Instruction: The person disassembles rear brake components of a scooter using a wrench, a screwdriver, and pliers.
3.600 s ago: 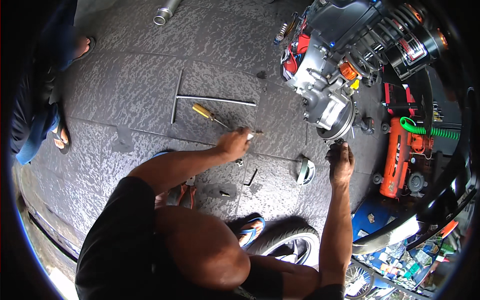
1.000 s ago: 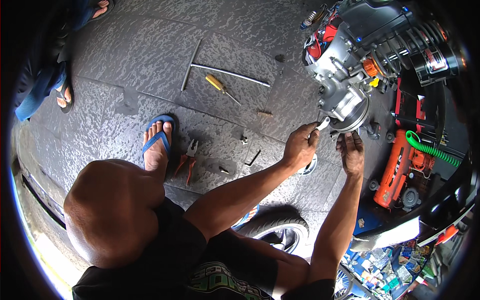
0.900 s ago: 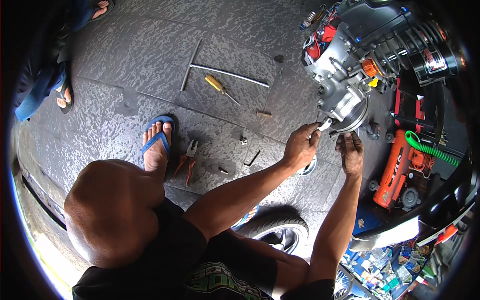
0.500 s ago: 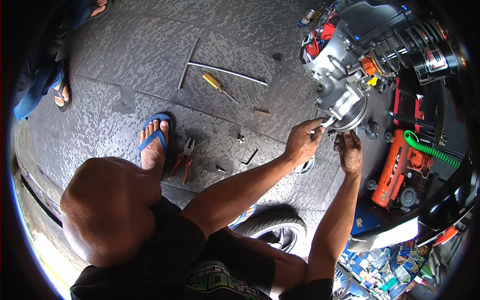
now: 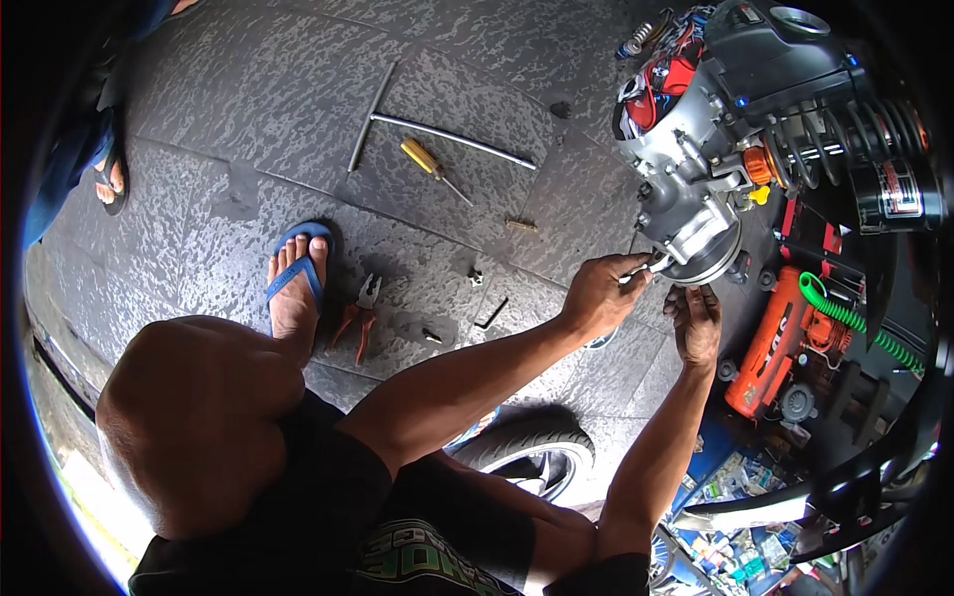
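At the right, a scooter engine (image 5: 686,204) of grey cast metal ends in a round, shiny wheel hub (image 5: 708,270). My left hand (image 5: 604,296) is closed at the hub's left side, thumb and fingers pinching a short silver metal piece (image 5: 653,265) that reaches to the hub. Whether this is a spanner or a lever of the hub I cannot tell. Just under the hub's lower rim my right hand (image 5: 696,323) is closed, fingertips curled up against it. What those fingers hold, if anything, is hidden.
On the stone floor lie a T-handle wrench (image 5: 452,141), a yellow-handled screwdriver (image 5: 422,157), red-handled pliers (image 5: 358,320) and a hex key (image 5: 492,315). A wheel (image 5: 532,452) lies near my legs. An orange cylinder (image 5: 770,343) and a shock absorber (image 5: 835,144) are at right. Another person's foot (image 5: 109,184) shows far left.
The view has shifted a little, so the engine appears farther right and lower. Both hands stay at the hub, their grips much the same.
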Demonstrator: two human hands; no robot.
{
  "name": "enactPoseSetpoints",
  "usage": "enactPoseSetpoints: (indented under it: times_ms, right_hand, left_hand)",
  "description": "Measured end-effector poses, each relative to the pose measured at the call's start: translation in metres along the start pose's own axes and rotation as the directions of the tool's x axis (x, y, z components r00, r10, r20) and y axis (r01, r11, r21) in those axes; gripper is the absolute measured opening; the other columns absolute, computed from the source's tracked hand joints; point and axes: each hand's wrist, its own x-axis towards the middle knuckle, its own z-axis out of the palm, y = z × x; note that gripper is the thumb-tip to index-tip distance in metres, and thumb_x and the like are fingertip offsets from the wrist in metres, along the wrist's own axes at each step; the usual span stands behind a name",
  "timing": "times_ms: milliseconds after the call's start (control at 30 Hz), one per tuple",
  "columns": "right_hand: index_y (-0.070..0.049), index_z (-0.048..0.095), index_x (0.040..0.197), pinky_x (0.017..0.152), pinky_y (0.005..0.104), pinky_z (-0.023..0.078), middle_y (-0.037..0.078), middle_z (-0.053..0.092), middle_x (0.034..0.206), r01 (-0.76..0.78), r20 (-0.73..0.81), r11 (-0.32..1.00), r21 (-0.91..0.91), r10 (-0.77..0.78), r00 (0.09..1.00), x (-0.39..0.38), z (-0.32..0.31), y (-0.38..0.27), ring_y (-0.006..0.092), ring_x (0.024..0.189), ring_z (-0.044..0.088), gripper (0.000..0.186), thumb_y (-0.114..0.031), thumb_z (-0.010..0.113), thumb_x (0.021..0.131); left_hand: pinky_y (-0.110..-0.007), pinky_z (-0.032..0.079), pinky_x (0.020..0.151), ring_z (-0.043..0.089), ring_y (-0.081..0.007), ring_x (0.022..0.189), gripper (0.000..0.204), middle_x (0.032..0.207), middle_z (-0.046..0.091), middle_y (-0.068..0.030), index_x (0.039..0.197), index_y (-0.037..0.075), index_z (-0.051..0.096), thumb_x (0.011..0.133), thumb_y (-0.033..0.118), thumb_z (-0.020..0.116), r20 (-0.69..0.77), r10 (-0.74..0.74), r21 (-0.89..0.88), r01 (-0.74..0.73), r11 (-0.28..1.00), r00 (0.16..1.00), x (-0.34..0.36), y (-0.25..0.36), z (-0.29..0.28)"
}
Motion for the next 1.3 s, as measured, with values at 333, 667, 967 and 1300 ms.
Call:
enactPoseSetpoints:
  times_ms: [333, 667, 967, 1300]
  right_hand:
    - [-0.002, 0.061, 0.102, 0.062, 0.0285, 0.048, 0.007, 0.063, 0.082, -0.041, 0.007, 0.998, 0.043, 0.041, 0.999, -0.002, -0.006, 0.002, 0.0153, 0.069, 0.059, 0.022, -0.023, 0.056, 0.097]
    - [0.000, 0.061, 0.107, 0.063, 0.0274, 0.050, 0.009, 0.064, 0.081, -0.042, 0.003, 0.998, 0.039, 0.042, 0.999, -0.003, -0.004, 0.004, 0.0156, 0.067, 0.061, 0.025, -0.023, 0.057, 0.097]
    - [0.001, 0.061, 0.108, 0.064, 0.0319, 0.051, 0.012, 0.066, 0.086, 0.026, 0.011, 0.999, 0.034, -0.027, 1.000, -0.010, 0.002, 0.005, 0.0202, 0.073, 0.063, 0.025, -0.020, 0.057, 0.096]
    - [-0.005, 0.040, 0.141, 0.109, 0.0418, 0.037, 0.009, 0.052, 0.136, -0.033, -0.138, 0.999, -0.022, 0.030, 0.990, -0.030, -0.014, 0.014, 0.0264, 0.125, 0.049, 0.076, -0.045, 0.071, 0.084]
  left_hand:
    - [-0.028, 0.049, 0.063, 0.064, -0.0146, 0.071, 0.024, 0.088, 0.070, -0.0130, 0.113, 0.004, 0.068, 0.091, 0.014, 0.065, 0.076, -0.081, 0.004, 0.081, 0.997, 0.994, 0.006, -0.004, 0.001]
    - [-0.032, 0.050, 0.063, 0.066, -0.0209, 0.072, 0.021, 0.088, 0.070, -0.0143, 0.108, 0.004, 0.069, 0.090, 0.014, 0.066, 0.076, 0.014, 0.043, -0.017, 0.999, 0.997, 0.014, -0.009, -0.002]
    - [-0.037, 0.051, 0.067, 0.064, -0.0282, 0.074, 0.022, 0.084, 0.067, -0.0125, 0.104, 0.005, 0.067, 0.083, 0.012, 0.072, -0.038, 0.093, 0.015, -0.092, 0.996, 0.995, 0.010, -0.017, 0.002]
    - [-0.035, 0.045, 0.057, 0.054, -0.0199, 0.063, 0.026, 0.070, 0.052, -0.0032, 0.104, 0.008, 0.064, 0.080, 0.016, 0.073, -0.013, 0.072, -0.074, -0.072, 0.995, 0.997, 0.015, -0.031, 0.000]
